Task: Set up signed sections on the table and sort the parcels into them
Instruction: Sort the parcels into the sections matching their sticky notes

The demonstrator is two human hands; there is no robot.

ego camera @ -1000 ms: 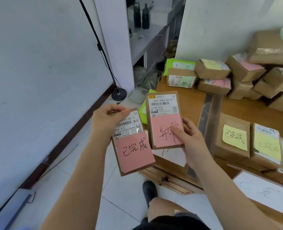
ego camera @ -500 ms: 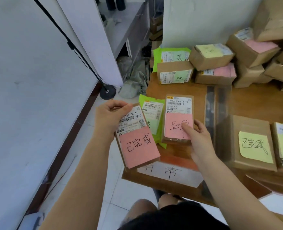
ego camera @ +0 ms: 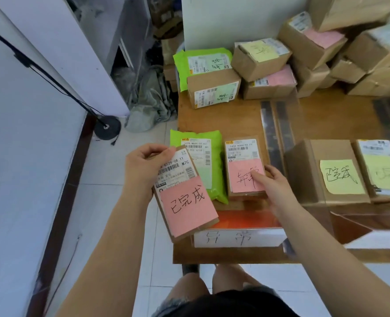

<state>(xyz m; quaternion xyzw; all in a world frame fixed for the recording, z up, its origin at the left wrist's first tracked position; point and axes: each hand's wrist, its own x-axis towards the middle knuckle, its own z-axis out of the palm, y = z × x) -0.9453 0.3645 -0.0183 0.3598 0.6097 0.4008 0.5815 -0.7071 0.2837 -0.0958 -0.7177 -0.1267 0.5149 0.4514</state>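
Note:
My left hand grips the top corner of a flat brown parcel with a pink handwritten note, holding it above the table's left front corner. My right hand holds a second flat brown parcel with a pink note by its right edge, thumb on the note, as it lies on the wooden table. This parcel sits beside a green mailer bag. A white paper sign with handwriting stands at the table's front edge, just in front of both.
Boxes with yellow notes lie to the right behind a clear divider. More parcels with green, yellow and pink notes pile up at the back. A black stand rests on the tiled floor at left.
My right hand has lowered its pink-noted parcel from the air onto the table beside the green mailer. My left hand still holds its parcel; the view has tilted downward.

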